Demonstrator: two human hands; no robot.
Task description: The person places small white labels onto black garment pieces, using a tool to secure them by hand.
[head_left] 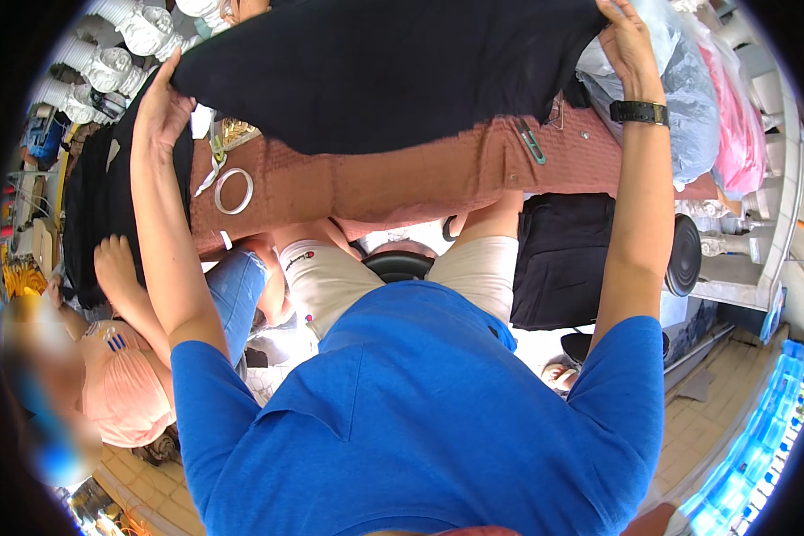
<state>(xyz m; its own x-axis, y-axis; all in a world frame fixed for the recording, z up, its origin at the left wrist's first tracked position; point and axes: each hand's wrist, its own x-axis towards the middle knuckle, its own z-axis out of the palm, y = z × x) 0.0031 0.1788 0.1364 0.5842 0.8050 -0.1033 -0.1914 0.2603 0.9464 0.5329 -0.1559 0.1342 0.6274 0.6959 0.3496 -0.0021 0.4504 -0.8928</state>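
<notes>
Centrally, one black cloth [375, 80], spread wide between two hands above the far part of the counter [375, 183]; long axis left to right, lower edge sagging in a curve, upper edge partly cut off by the frame. Left hand [163, 116]: closed on the cloth's left end, thumb and fingers pinching the edge. Right hand [630, 45]: gripping the upper right corner, a little farther from the body than the left, black watch [639, 113] at the wrist. Relation: the cloth lies directly between the hands, neither nearer to it, both arms reaching forward and well apart. On the counter, under a brown cover: one clear ring [233, 191], left, nearer the body than the cloth; one pair of green snips [531, 143], right, just beside the cloth's lower edge. Beyond the right forearm: one grey plastic bag [692, 107] and one pink bag [731, 125], side by side. Below the counter's edge, right: black folded fabric [563, 259]. At left: dark fabric [94, 196], with a co-worker's hand [114, 259] beside it, apart from the cloth.
</notes>
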